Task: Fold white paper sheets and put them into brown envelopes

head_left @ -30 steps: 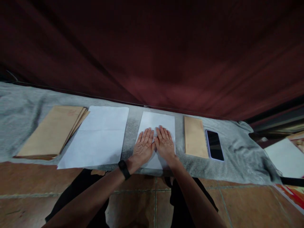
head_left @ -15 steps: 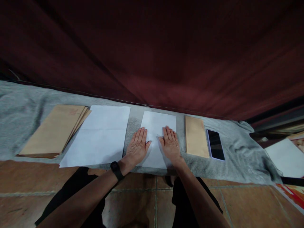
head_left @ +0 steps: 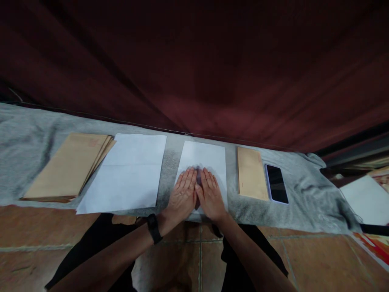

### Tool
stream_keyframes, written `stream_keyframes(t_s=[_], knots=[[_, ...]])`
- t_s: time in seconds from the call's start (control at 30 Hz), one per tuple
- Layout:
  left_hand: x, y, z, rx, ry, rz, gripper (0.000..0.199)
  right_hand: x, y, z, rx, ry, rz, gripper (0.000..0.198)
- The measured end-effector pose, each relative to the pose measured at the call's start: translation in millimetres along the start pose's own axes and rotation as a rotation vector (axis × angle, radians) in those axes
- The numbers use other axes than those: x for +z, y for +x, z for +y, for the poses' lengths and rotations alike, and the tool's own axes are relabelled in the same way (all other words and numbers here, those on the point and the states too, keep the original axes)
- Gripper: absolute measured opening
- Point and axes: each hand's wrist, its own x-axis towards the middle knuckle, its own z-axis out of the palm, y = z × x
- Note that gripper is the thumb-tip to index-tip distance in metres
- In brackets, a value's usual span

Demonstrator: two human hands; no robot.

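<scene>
A white sheet of paper point(head_left: 203, 153) lies in the middle of the grey cloth. My left hand point(head_left: 183, 190) rests on it with its fingers stretched out, palm down. Close beside it, my right hand point(head_left: 210, 194) also lies flat on the paper, its thumb by the left hand's thumb. The two hands hide the middle of the sheet. Left of them are larger white sheets point(head_left: 130, 170), with a faint crease across the top one. To the right lies a single brown envelope point(head_left: 253, 173).
A stack of brown envelopes point(head_left: 65, 166) lies at the left, against the white sheets. Right of the single envelope is a phone point(head_left: 276, 184) with a dark screen. The grey cloth point(head_left: 306, 202) covers a narrow surface, with a dark red curtain point(head_left: 194, 81) behind it.
My hands have come together over the middle of the paper, the left moving right and the right moving left. Both stay flat on the sheet.
</scene>
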Motion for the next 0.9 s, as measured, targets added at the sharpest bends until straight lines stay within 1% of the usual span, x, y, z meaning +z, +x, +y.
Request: stream_keyframes(t_s=[0.1, 0.23, 0.33, 0.47, 0.63, 0.9], knots=[[9.5, -9.9, 9.8, 0.062, 0.014, -0.015, 0.069, 2.1, -5.6, -12.7, -0.017, 0.03, -0.068, 0.061], [13.7, -12.9, 8.9, 0.038, 0.027, -0.064, 0.069, 3.3, -8.0, -11.6, -0.001, -0.001, -0.061, 0.062], [9.7, -10.0, 5.9, -0.005, 0.028, -0.08, 0.066, 4.3, -7.8, -6.1, 0.009, -0.043, -0.038, 0.06], [2.1, -7.3, 1.9, -0.022, 0.011, -0.083, 0.061, 5.2, -7.1, 2.4, 0.023, -0.114, -0.011, 0.06], [-3.1, -6.5, -3.8, -0.058, -0.012, -0.061, 0.061, 3.1, -6.0, 14.7, 0.065, -0.165, 0.033, 0.063], [-5.8, -4.2, -15.6, -0.106, 0.013, -0.044, 0.061, 2.8, -4.9, 28.0, 0.129, -0.207, 0.087, 0.064]])
